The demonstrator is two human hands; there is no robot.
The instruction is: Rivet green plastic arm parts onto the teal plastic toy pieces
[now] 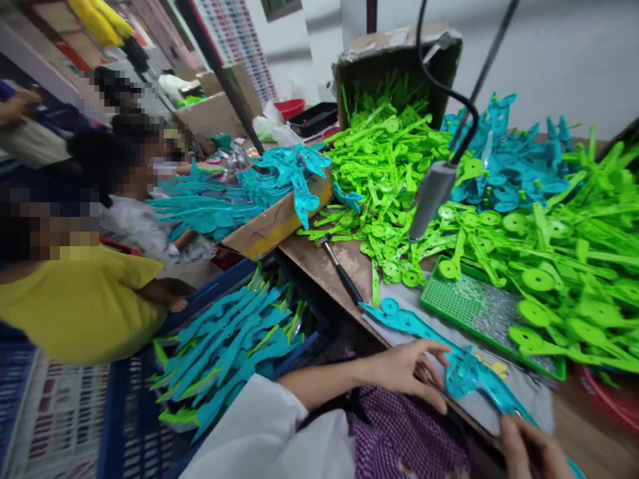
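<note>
A long blue plastic part [462, 369] with moulded ribs lies on a pale cloth [536, 402] at the table's front edge. My left hand [409, 372] is beside its middle, fingers apart and curved, holding nothing. At the part's near right end, my right hand [532, 449] has its fingers closed on the edge; the frame cuts off much of this hand. Behind the part is a green tray [449, 296] of tiny shiny pieces. A grey cylindrical tool [433, 199], like an electric screwdriver, hangs above the table from a cable.
Green plastic parts [389, 153] are heaped across the table, with blue ones [519, 166] behind. A black-handled hammer [344, 276] lies left. Below stands a blue crate [200, 293] of blue and green parts. A cardboard box [279, 226] holds blue parts. People sit at left, one in a yellow shirt [84, 299].
</note>
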